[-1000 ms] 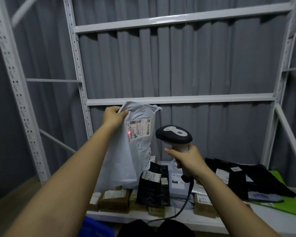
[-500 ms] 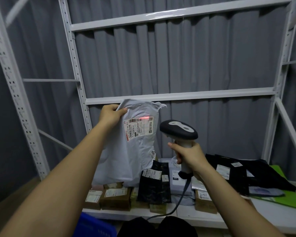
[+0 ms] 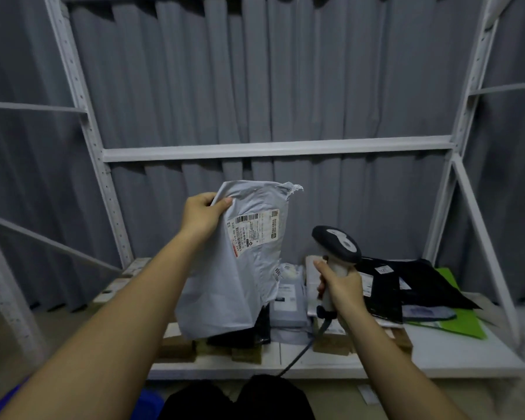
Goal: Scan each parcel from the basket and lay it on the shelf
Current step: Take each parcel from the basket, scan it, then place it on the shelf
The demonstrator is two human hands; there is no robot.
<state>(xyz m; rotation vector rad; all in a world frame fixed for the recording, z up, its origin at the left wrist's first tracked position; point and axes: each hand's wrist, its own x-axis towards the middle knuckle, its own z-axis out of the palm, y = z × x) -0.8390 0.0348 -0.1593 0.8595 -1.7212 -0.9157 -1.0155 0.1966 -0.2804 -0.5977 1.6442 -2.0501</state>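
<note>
Parcel (image 3: 228,268) — a grey poly mailer — pinched at its upper left corner by the left hand (image 3: 201,214), thumb on the front face, fingers curled behind. It hangs with its long axis near vertical, torn top edge up, label (image 3: 256,231) facing the camera, lower end just above the boxes on the shelf (image 3: 437,356). Right hand (image 3: 341,287) wraps the handle of the scanner (image 3: 336,247), head tilted toward the parcel, cable trailing down. Half a second ago a red scan line lay across the label — none shows now, and both hands sit lower against the shelf.
</note>
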